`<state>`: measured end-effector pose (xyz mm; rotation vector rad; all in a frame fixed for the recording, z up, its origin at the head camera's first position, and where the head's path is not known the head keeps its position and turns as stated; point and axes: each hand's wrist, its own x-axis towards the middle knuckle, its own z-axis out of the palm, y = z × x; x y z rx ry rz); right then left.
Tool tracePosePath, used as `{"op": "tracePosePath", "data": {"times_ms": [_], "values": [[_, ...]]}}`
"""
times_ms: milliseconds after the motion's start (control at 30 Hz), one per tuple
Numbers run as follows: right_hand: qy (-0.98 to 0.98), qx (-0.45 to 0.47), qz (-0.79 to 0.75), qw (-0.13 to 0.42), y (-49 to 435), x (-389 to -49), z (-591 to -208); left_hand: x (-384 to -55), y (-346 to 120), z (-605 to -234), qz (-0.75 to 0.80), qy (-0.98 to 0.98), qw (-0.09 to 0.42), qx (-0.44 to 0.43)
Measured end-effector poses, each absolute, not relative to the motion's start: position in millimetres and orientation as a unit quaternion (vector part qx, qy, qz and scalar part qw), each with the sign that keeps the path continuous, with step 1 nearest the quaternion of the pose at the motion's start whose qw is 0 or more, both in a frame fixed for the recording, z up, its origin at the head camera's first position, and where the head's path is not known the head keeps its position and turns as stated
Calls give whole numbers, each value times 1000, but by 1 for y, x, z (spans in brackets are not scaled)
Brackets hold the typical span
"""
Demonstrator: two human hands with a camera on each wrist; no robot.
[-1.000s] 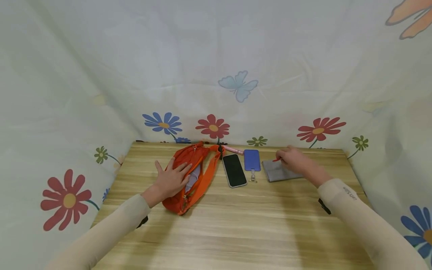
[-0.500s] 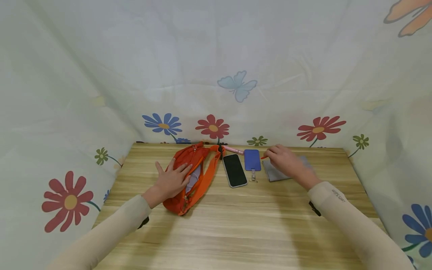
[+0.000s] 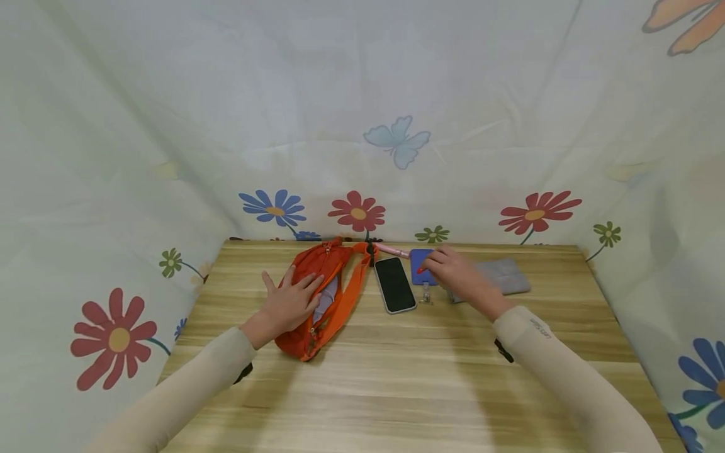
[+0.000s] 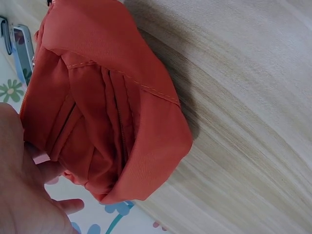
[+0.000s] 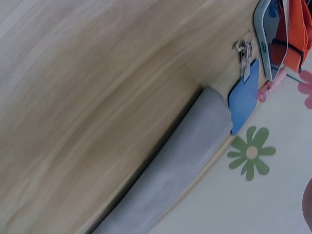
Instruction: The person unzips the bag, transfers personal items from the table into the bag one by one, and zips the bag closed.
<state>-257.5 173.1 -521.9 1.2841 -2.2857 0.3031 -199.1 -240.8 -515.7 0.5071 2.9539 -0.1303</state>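
My left hand rests with spread fingers on an orange-red waist bag, whose zipped opening shows a pale lining. The left wrist view shows the bag's folded red fabric beside that hand. My right hand pinches a small red object above a blue card holder with a metal clip. Its exact kind is too small to tell. Partly behind the right hand lies a folded grey cloth-like pouch. In the right wrist view only an edge of that hand shows.
A smartphone lies between the bag's orange strap and the card holder. Behind it is a pink pen-like stick. The wooden table meets a flower-printed curtain at its back edge.
My right hand has moved left with the small red object, from over the grey pouch to over the blue card holder. The left hand has stayed on the bag.
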Motion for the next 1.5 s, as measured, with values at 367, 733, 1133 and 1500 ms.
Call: {"op": "tracePosePath", "data": {"times_ms": [367, 733, 1133, 1500], "values": [[-840, 474, 147, 220, 138, -259, -533, -199, -242, -516, -26, 984, 88, 153], [-834, 475, 190, 208, 97, -263, -540, -200, -246, -519, -12, 984, 94, 150], [-870, 410, 258, 92, 15, -262, -549, -201, -252, -514, 11, 987, 87, 136], [-886, 363, 282, 69, -30, -259, -556, -203, -250, -512, 57, 987, 81, 128]]}}
